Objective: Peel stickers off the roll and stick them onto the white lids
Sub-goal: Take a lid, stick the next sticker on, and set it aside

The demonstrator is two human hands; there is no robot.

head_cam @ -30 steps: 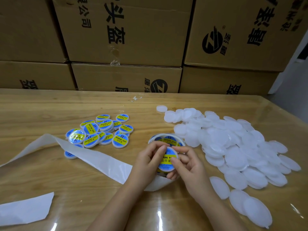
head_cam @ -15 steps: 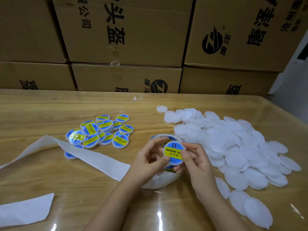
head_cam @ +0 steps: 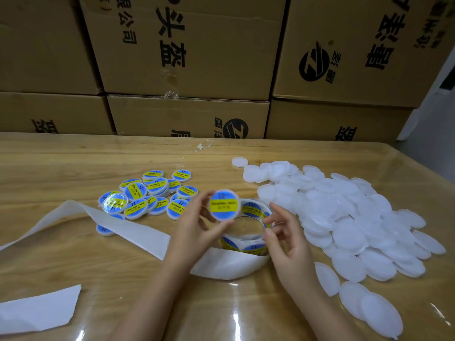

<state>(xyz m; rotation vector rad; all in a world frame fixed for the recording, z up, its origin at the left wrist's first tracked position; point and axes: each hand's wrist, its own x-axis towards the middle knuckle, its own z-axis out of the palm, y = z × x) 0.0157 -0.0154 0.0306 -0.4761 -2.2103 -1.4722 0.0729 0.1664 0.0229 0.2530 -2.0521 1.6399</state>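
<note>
A person's left hand (head_cam: 194,228) is pinching a freshly labelled lid (head_cam: 224,205) between thumb and fingertips, holding it just above the sticker roll (head_cam: 253,210) standing on the wooden table (head_cam: 49,168). The right hand (head_cam: 285,239) is hovering beside the roll, fingers loosely spread and holding nothing. The sticking step is looking finished for this lid, though blur is making it hard to tell whether the label is lying flat. The next move is probably calling for the left hand to drop the lid among the labelled lids (head_cam: 147,195) at left, while the right is reaching for a blank from the white lids (head_cam: 344,217) heaped at right. Half a second earlier both hands were gripping the lid lower down, against the roll. Since then the right has let go and the left has lifted it up and leftward.
</note>
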